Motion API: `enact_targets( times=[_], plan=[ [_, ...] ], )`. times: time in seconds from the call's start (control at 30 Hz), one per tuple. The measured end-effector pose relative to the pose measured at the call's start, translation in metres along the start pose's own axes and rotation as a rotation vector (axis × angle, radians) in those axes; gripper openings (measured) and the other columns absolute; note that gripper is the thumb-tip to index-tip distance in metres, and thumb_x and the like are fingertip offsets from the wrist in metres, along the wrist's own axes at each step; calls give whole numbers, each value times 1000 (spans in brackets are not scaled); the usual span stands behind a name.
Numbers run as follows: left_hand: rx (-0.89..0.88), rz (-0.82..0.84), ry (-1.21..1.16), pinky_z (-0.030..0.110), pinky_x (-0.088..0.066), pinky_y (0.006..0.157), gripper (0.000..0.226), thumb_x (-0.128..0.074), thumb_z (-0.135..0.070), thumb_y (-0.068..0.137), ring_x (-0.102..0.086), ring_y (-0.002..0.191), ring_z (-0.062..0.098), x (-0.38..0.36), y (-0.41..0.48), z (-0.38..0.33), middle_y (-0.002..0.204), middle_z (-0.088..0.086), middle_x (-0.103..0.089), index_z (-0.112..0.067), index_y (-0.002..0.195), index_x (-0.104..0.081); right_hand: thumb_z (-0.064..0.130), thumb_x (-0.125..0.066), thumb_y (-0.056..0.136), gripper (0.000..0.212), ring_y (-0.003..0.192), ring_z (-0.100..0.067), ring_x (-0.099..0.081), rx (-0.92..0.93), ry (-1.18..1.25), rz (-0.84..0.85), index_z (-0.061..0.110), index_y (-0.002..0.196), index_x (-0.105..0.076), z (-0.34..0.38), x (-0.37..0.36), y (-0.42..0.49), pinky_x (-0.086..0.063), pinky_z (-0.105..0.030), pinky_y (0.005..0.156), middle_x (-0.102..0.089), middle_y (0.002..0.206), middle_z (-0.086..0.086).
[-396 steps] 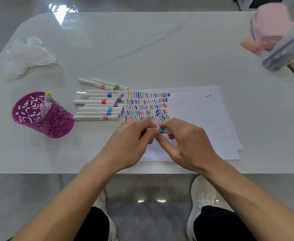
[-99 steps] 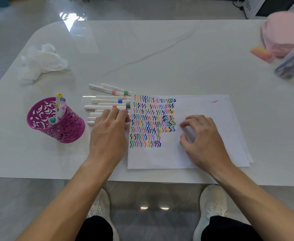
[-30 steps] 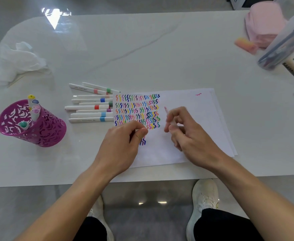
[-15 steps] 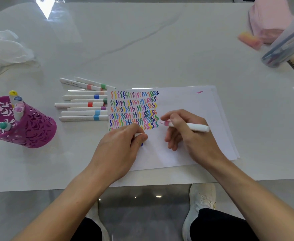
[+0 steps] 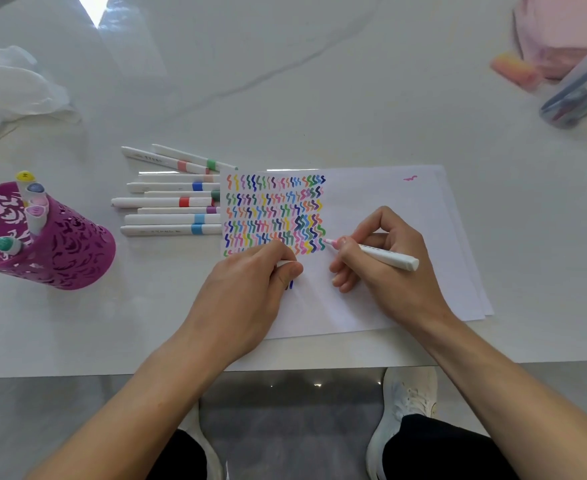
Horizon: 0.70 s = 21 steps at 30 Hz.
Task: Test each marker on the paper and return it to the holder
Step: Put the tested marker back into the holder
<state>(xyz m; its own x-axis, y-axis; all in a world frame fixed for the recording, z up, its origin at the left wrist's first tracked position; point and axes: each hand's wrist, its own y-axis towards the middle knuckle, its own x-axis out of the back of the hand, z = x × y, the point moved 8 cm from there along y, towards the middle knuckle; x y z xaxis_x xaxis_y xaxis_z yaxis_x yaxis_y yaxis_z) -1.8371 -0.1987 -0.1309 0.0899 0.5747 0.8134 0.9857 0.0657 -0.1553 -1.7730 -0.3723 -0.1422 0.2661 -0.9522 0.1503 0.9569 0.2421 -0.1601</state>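
My right hand [image 5: 387,268] holds a white marker with a pink tip [image 5: 385,257] like a pen. Its tip touches the white paper [image 5: 389,209] at the right end of the rows of coloured squiggles [image 5: 273,213]. My left hand [image 5: 250,289] rests on the paper below the squiggles and pinches a small white cap [image 5: 285,263]. Several capped white markers [image 5: 171,202] lie in a loose row left of the paper. The purple cut-out holder [image 5: 42,244] stands at the far left with several markers in it.
A crumpled white tissue [image 5: 15,88] lies at the back left. At the back right are a pink pouch [image 5: 559,32], a pink-orange eraser [image 5: 514,67] and a clear tube of pens [image 5: 579,91]. The table's front edge runs just below my wrists.
My right hand has turned the uncapped marker from upright into a writing grip and brought its pink tip down to the paper beside the squiggles. My left hand still holds the cap.
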Motion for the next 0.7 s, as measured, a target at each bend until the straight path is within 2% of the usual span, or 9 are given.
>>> enact_targets(
  times=[0.13,0.2,0.33,0.47,0.6,0.7],
  plan=[
    [-12,-16,-24,23,-38,72,19,-48,-41,101,-52,88,8,1,-1,-1,94,-18,-58,-27,102,-61,8,-70,95,23,54,-33,-70,3,-24,-16,4,85,-50,0,0,1,-57,-38,52,-72,67,-16],
    [-22,-22,-34,22,-39,71,19,-48,-41,101,-53,88,8,2,-1,-1,94,-18,-59,-27,102,-61,9,-70,95,24,54,-33,-70,3,-26,-22,4,85,-49,0,1,1,-57,-37,53,-72,67,-16],
    [-25,-22,-35,8,-37,71,17,-50,-41,101,-51,87,6,2,-1,1,93,-19,-57,-28,101,-61,12,-71,96,25,55,-33,-71,1,-50,-16,6,84,-50,-1,-1,3,-57,-35,53,-72,68,-15],
    [-23,-18,-31,6,-35,70,17,-51,-40,101,-50,86,3,2,0,0,92,-22,-54,-27,101,-61,11,-72,95,24,52,-33,-70,4,-68,-11,6,83,-51,0,-1,4,-56,-36,52,-72,66,-14],
    [-17,-12,-32,8,-36,70,16,-51,-40,101,-50,87,5,1,1,1,92,-23,-53,-27,101,-61,9,-72,93,24,51,-33,-69,-1,-85,-16,6,81,-52,-1,-1,4,-54,-36,51,-72,64,-14],
    [-10,-11,-37,20,-43,73,14,-52,-40,100,-53,89,7,1,1,2,94,-22,-55,-28,100,-60,9,-73,92,25,49,-34,-68,-14,-82,-33,3,81,-51,-2,1,3,-52,-35,48,-72,64,-14]
  ],
)
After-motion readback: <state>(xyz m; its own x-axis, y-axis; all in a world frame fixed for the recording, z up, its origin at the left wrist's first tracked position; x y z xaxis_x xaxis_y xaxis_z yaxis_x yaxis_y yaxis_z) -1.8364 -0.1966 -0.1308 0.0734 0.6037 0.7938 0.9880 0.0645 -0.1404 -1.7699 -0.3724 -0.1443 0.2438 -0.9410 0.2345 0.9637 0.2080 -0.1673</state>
